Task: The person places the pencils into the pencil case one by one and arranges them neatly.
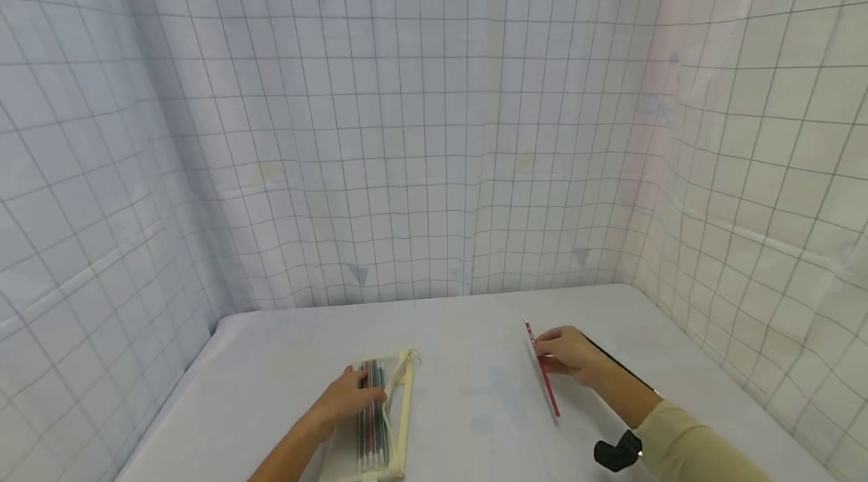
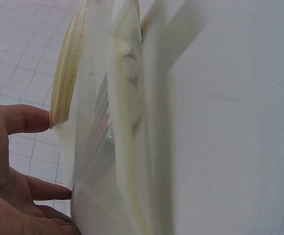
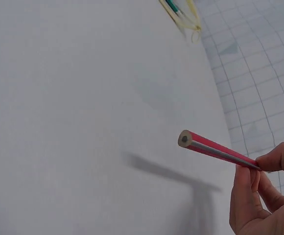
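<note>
A pale yellow zip pencil case (image 1: 404,422) with clear sides lies on the table at the left, several pencils (image 1: 373,429) inside it. My left hand (image 1: 342,399) rests on it, its thumb at the zip edge (image 2: 66,73) and its other fingers touching the case in the left wrist view. At the right, my right hand (image 1: 573,354) pinches a red pencil (image 1: 545,380) between thumb and fingers. In the right wrist view, the flat unsharpened end of the red pencil (image 3: 210,147) points away from the hand, above its shadow.
A thin black pencil-like stick (image 1: 620,365) runs beside the right forearm, partly hidden by it. The white-covered table (image 1: 468,392) meets gridded white curtains (image 1: 420,166) at the back and sides. A black device (image 1: 618,453) sits at the right wrist.
</note>
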The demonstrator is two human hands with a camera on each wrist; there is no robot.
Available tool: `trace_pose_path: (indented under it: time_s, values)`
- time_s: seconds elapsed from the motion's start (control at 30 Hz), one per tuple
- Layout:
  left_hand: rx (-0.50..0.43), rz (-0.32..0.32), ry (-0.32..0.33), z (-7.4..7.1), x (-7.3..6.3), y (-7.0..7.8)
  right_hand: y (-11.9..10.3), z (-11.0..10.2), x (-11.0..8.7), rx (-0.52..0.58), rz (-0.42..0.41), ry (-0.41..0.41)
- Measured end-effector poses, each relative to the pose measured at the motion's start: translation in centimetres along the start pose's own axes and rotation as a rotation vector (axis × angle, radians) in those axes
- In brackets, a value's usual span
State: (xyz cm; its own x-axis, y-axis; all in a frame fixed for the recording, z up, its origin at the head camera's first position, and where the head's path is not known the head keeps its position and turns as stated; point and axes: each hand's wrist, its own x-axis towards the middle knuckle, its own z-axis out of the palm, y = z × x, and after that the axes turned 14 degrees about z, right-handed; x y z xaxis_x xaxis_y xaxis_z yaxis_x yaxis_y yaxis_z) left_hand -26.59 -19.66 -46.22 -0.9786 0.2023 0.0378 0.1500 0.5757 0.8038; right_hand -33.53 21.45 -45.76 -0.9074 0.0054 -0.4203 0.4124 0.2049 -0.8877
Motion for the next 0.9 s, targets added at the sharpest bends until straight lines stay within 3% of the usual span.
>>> trace_pose_path:
  time_s: [0.4, 0.7, 0.9]
  values:
    - [-0.017, -0.004, 0.003, -0.2, 0.0, 0.0, 0.0, 5.0, 0.1, -0.001, -0.01, -0.037]
    - [-0.024, 0.001, 0.0, -0.2, 0.2, -0.1, -0.2, 7.3, -0.4, -0.032, 0.006, -0.046]
    - [0.004, -0.014, -0.002, 0.0, 0.3, -0.2, -0.3, 8.7, -1.0, -0.038, -0.01, -0.099]
